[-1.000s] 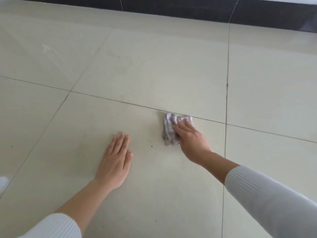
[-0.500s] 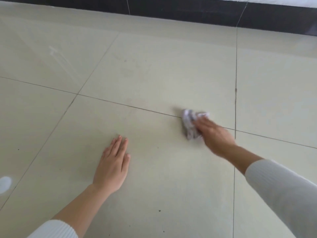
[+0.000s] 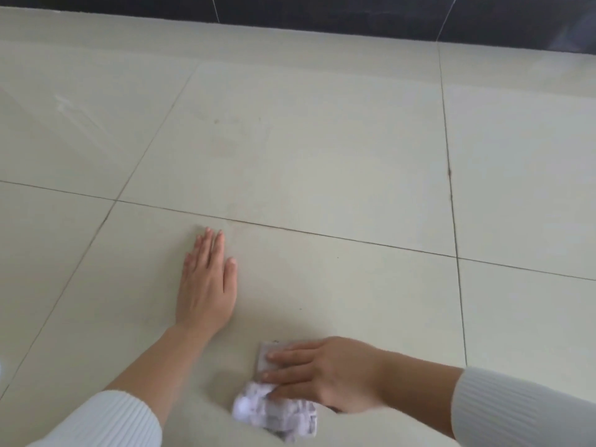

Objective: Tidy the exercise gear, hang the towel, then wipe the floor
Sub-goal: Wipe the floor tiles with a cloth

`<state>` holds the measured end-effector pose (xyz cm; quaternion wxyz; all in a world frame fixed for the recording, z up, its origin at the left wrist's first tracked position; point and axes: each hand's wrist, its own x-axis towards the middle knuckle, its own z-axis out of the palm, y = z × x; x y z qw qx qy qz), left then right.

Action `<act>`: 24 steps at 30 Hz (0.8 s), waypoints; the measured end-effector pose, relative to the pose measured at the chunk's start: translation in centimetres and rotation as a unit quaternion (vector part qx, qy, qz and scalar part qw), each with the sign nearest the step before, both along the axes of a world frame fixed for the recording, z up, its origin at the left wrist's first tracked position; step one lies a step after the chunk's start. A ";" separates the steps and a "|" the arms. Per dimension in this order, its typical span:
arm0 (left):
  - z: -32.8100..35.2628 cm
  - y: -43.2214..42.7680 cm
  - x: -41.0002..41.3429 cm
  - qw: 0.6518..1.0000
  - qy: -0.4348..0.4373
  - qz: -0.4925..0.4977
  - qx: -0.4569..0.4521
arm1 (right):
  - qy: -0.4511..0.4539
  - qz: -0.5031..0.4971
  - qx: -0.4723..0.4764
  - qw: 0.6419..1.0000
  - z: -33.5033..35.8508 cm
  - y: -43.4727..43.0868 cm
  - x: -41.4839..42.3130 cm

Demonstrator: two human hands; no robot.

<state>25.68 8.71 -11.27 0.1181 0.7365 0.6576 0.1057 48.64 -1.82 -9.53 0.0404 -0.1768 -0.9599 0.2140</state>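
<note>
Floor (image 3: pixel 322 150) – pale glossy tiles, thin dark grout lines (image 3: pixel 322 235) crossing between them. Dark skirting band (image 3: pixel 322 11) runs along the far edge.

My left hand (image 3: pixel 206 285) lies flat on the tile, palm down, fingers straight and close together, pointing away from me. It holds nothing and bears on the floor just short of the cross-wise grout line.

My right hand (image 3: pixel 325 372) is nearer to me and lower in view, laid over the cloth (image 3: pixel 277 412). The fingers (image 3: pixel 290 354) run straight out to the left across it, pressing it to the tile rather than closing round it. The thumb is hidden, so I cannot tell whether it pinches from below.

The cloth is white with a greyish print, crumpled. One corner shows beyond my fingertips and the bulk bunches out on the near side of the hand. It sits on the same tile as my left hand, just right of that forearm – not touching it.

White ribbed sleeves (image 3: pixel 106 421) on both arms, pushed up from the wrists.

A small dark speck (image 3: pixel 300 308) lies on the tile between the two hands.
</note>
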 end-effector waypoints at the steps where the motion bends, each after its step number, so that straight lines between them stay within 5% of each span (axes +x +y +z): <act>1: -0.2 0.9 0.6 1.000 -0.002 -0.008 0.006 | -0.010 -0.048 0.006 0.999 -0.1 1.3 1.6; 4: -0.6 4.3 2.6 1.000 -0.002 -0.028 0.012 | 0.013 -0.330 0.041 0.943 -0.4 6.5 7.7; 8: -1.1 9.1 4.3 0.999 -0.004 -0.030 0.030 | -0.024 -0.688 0.009 0.725 1.4 12.0 15.8; 10: -1.4 10.1 4.8 0.999 0.016 -0.022 0.048 | -0.069 -0.772 -0.019 0.632 1.6 13.5 18.0; 12: -1.6 10.2 5.0 0.998 0.028 -0.020 0.055 | -0.078 -0.796 -0.025 0.599 1.4 15.0 17.0; 14: -1.6 9.9 4.9 0.998 0.026 -0.024 0.052 | -0.054 -0.769 -0.035 0.636 1.1 15.5 12.9; 19: -1.0 9.9 5.0 0.999 0.010 -0.018 0.043 | 0.000 -0.526 0.014 0.851 1.0 10.9 0.5; 24: 0.0 10.2 4.9 0.999 -0.006 -0.028 0.026 | -0.046 -0.336 -0.021 0.941 2.3 7.9 -1.4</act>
